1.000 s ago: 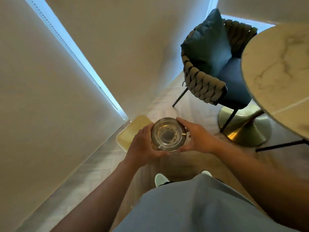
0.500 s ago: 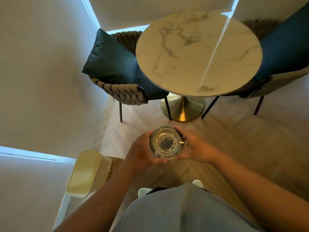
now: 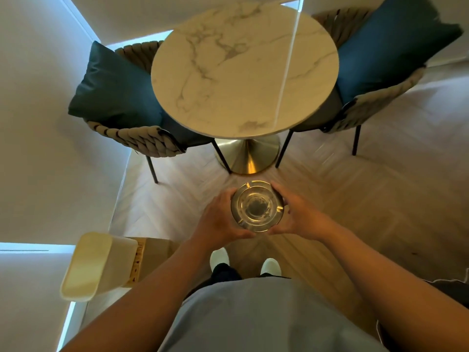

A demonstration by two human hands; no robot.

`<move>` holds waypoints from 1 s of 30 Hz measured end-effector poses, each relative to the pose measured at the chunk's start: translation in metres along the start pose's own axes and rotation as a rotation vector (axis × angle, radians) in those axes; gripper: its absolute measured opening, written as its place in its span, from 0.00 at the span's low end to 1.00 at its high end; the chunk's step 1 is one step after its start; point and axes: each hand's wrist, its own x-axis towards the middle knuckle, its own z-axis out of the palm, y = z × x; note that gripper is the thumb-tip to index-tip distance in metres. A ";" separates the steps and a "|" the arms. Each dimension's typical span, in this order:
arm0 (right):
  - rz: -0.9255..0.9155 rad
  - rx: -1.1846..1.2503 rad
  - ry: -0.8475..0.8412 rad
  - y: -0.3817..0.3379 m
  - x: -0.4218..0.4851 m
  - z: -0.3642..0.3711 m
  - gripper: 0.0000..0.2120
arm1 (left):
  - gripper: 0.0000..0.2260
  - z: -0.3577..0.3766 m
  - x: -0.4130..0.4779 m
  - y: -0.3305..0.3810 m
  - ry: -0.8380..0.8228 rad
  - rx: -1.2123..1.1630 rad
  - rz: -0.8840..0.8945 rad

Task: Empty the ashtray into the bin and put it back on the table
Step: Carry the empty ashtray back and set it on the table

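Person standing, looking down; both hands holding a round clear-glass ashtray w/ metal rim (image 3: pixel 256 206) at abt waist level, upright, mouth facing up. Left hand (image 3: pixel 218 219) cupping the ashtray's left side, fingers wrapping under and thumb lying along the near edge; right hand (image 3: pixel 299 215) gripping the right side, fingers (image 3: pixel 278 189) curling over the far rim, thumb meeting the near edge. Dark smudge showing in the ashtray's centre, contents otherwise hard to tell thru the glass. Ashtray hanging over the herringbone wood floor (image 3: pixel 380 199), in front of the round white marble-top table (image 3: pixel 243 69) and not touching it; table standing on a brass cone-shaped pedestal base (image 3: pixel 247 156) just beyond the hands. Cream plastic bin w/ swing lid (image 3: pixel 97 265) sitting on the floor to the person's left, near the wall, well apart from the ashtray. Two woven beige rope chairs flanking the table: left chair (image 3: pixel 142 141) carrying a dark teal cushion (image 3: pixel 114 90), right chair (image 3: pixel 380 105) carrying a blue cushion (image 3: pixel 390 47). White shoe tips (image 3: pixel 271 266) showing below the hands, grey-blue shirt (image 3: pixel 266 316) filling the bottom of view
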 end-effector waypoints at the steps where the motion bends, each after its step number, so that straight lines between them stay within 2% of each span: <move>1: 0.011 0.000 -0.004 0.004 0.000 -0.003 0.48 | 0.45 0.002 0.002 0.001 -0.002 0.001 0.005; 13: 0.037 -0.065 0.056 0.025 0.031 -0.045 0.46 | 0.43 0.008 0.065 0.007 -0.030 0.003 0.077; 21: -0.017 -0.107 0.070 0.028 0.111 -0.072 0.45 | 0.45 -0.024 0.141 -0.014 -0.026 0.009 0.056; 23: -0.005 -0.104 0.069 0.025 0.131 -0.078 0.45 | 0.45 -0.037 0.158 -0.018 -0.028 0.013 0.058; 27: 0.043 -0.105 0.064 0.030 0.172 -0.088 0.51 | 0.46 -0.061 0.194 -0.027 -0.032 0.020 0.053; 30: 0.083 -0.117 0.059 0.029 0.201 -0.099 0.49 | 0.47 -0.077 0.225 -0.033 -0.031 0.036 0.093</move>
